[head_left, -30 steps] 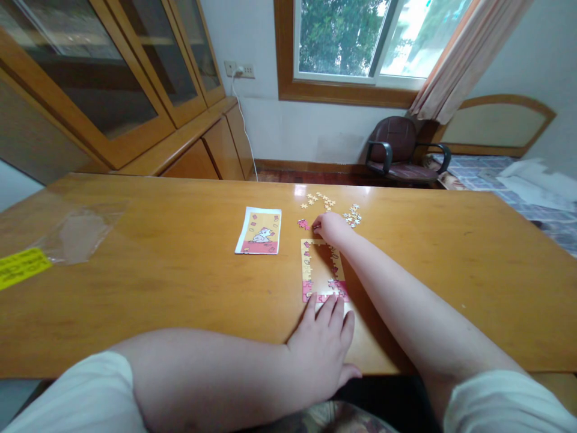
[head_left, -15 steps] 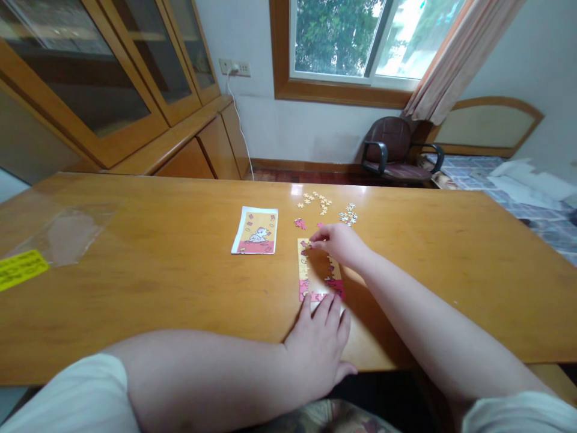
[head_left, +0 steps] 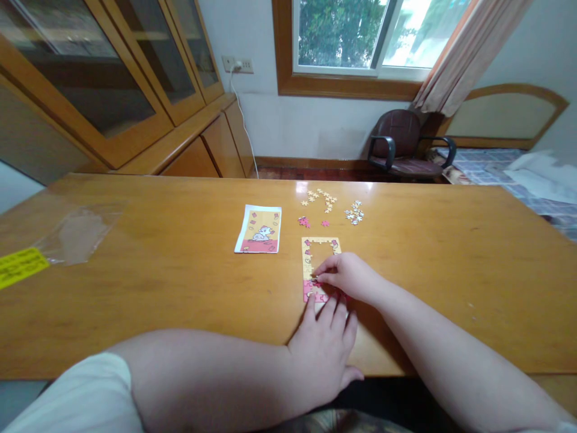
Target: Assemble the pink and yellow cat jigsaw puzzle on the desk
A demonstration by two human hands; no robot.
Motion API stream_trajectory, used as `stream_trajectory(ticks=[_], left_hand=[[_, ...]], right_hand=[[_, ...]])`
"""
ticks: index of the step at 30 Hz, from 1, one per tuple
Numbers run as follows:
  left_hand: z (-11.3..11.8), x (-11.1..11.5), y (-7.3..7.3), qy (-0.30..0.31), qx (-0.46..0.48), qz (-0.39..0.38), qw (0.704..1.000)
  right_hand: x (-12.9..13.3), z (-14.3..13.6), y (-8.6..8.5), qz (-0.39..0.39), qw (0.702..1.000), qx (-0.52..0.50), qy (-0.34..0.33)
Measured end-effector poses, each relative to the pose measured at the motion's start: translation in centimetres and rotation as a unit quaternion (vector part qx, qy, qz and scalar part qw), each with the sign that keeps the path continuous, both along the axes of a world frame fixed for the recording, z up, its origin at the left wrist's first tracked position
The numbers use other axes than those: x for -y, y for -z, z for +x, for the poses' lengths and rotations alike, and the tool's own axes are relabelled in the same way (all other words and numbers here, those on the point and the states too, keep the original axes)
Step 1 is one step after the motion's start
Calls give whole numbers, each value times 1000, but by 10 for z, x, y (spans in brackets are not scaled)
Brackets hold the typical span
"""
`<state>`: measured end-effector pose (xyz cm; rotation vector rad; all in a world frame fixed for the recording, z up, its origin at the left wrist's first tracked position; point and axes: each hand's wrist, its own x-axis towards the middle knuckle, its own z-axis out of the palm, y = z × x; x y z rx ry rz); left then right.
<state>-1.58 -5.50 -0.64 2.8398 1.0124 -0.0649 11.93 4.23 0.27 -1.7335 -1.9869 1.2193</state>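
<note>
A rectangular puzzle border (head_left: 306,264), yellow above and pink below, lies on the wooden table with bare table showing inside it. My left hand (head_left: 322,349) rests with spread fingers at the border's bottom edge. Over the lower part of the border, my right hand (head_left: 351,275) pinches a small puzzle piece (head_left: 314,279) near the left inner side. Beyond the border lie pink pieces (head_left: 304,222), a single pink piece (head_left: 325,223), yellow pieces (head_left: 328,199) and whitish pieces (head_left: 354,213). A picture sheet (head_left: 259,230) with a white animal lies left of the border.
A clear plastic bag (head_left: 81,231) with a yellow label (head_left: 22,267) lies on the table's left side. Past the far table edge stand a glass-door cabinet (head_left: 157,54), an office chair (head_left: 401,141) and a bed (head_left: 487,171).
My right hand has moved from the border's top edge down to its lower inside, now with a small piece at the fingertips. My left hand stays at the bottom edge. The view has shifted slightly.
</note>
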Motion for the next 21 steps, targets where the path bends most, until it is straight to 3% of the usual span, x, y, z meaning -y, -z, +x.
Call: stream_trajectory(ticks=[21], left_hand=[[0,0,-3,-3,3,15,1000]], right_hand=[[12,-6,13,102,993,50,12]])
